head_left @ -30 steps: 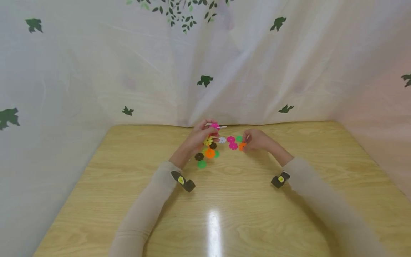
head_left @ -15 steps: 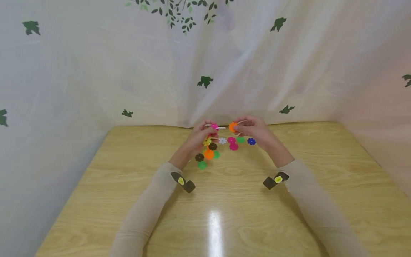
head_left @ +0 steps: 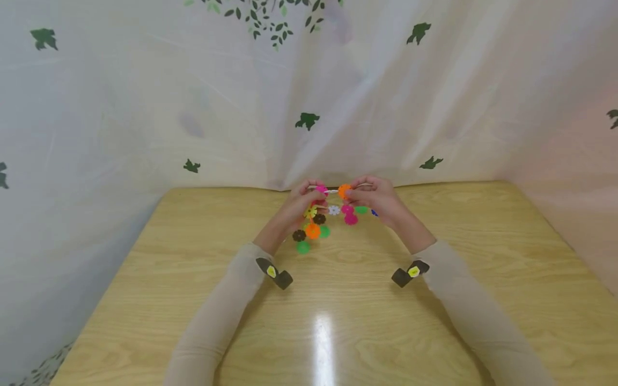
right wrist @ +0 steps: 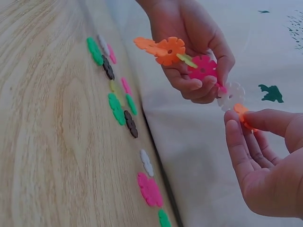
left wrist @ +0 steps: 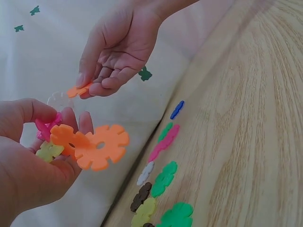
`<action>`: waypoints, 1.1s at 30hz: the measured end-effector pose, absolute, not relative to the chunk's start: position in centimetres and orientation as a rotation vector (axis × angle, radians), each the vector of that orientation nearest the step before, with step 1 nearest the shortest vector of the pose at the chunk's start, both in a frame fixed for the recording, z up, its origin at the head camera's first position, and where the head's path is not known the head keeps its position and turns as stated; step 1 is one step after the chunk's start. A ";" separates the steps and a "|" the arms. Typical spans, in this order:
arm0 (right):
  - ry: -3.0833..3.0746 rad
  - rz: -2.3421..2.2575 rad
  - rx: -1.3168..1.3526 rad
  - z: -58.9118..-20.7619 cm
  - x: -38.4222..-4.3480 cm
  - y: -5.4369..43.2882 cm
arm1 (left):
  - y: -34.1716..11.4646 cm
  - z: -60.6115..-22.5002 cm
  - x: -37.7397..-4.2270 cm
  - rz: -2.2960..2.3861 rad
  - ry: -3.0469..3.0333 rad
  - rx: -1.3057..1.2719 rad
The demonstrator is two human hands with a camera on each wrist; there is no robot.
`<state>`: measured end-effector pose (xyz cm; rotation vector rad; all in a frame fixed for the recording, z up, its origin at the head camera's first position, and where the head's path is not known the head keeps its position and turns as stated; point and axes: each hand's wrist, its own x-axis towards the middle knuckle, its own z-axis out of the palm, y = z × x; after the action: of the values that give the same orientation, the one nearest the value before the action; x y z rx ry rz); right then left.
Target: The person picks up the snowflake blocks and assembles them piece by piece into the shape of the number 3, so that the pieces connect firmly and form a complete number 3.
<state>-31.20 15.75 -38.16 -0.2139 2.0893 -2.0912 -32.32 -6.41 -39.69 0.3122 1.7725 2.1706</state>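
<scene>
My left hand (head_left: 298, 209) grips a chain of slotted flower-shaped plastic discs. In the left wrist view the chain has two orange discs (left wrist: 111, 153) at its near end, then a yellow disc (left wrist: 49, 151) and pink. A white disc (right wrist: 239, 92) stands at its far end, beyond the pink disc (right wrist: 206, 70). With thumb and fingers my right hand (head_left: 381, 198) pinches a single orange disc (head_left: 344, 191). That disc's edge meets the white one in the right wrist view; whether the slots interlock I cannot tell.
Loose discs lie on the wooden table (head_left: 338, 300) below the hands: green (head_left: 303, 247), brown (head_left: 299, 236), white (head_left: 333, 210), pink (head_left: 351, 219) and a partly covered blue one (left wrist: 177, 109). A pale curtain (head_left: 232, 118) hangs behind the table's far edge.
My right hand has picked up the orange disc from the table by the blue one, lifted it and moved left to the white disc. The left hand has stayed nearly still.
</scene>
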 end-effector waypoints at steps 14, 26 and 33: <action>2.145 -2.014 -0.202 -38.3 -31.0 15.9 | -6.2 -40.2 -32.4 2.151 1.710 0.290; 2.169 -2.040 -0.248 -38.8 -30.4 16.2 | -5.7 -40.3 -32.0 2.130 1.764 0.325; 2.182 -2.032 -0.305 -38.2 -30.8 16.0 | -6.1 -39.6 -31.8 2.203 1.764 0.269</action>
<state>-30.80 15.99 -38.22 -0.3050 2.1823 -2.0323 -31.84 -6.14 -39.57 0.2695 1.7643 2.2026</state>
